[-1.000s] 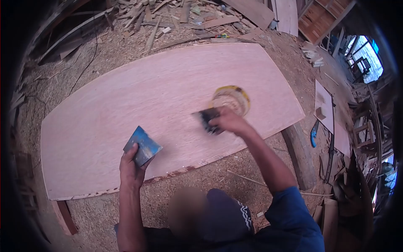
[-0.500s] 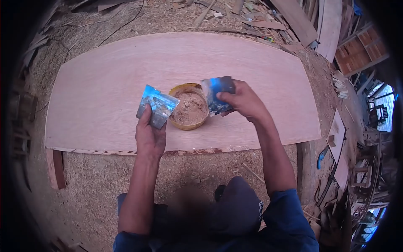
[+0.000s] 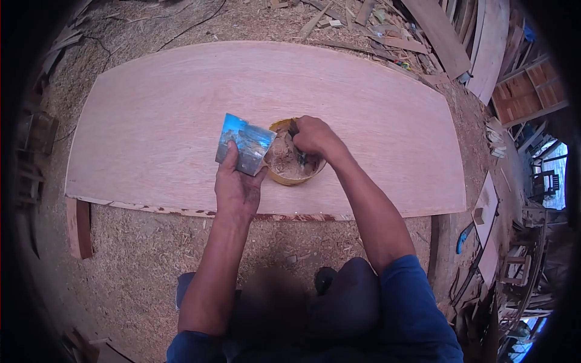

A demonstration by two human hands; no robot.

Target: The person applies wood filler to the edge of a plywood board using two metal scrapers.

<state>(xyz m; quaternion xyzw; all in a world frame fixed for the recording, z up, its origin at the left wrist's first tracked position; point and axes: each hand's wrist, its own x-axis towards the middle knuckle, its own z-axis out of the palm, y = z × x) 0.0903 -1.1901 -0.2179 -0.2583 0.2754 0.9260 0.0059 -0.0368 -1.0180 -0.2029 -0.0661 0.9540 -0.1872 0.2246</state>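
Observation:
A flat metal scraper point(image 3: 245, 145) with a bluish sheen is gripped in my left hand point(image 3: 237, 187), thumb on its face, just left of a yellow-rimmed tub. The round tub point(image 3: 281, 179) stands on the pale wooden panel point(image 3: 151, 133) and holds a lumpy brownish-pink paste point(image 3: 284, 156). My right hand point(image 3: 315, 138) is closed over the tub's right side around a second scraper point(image 3: 301, 158). That scraper's blade is down in the tub, mostly hidden by my fingers and the paste.
Wooden legs point(image 3: 78, 228) support the panel at its near side. Shavings point(image 3: 145, 254) cover the ground. Boards and scraps point(image 3: 436, 36) lie at the upper right, with a blue-handled saw point(image 3: 464, 238) and a wooden frame point(image 3: 525, 91) at the right.
My right hand has moved down and left, bringing its scraper from beside the tub into it. My left hand and its scraper have shifted slightly right in view.

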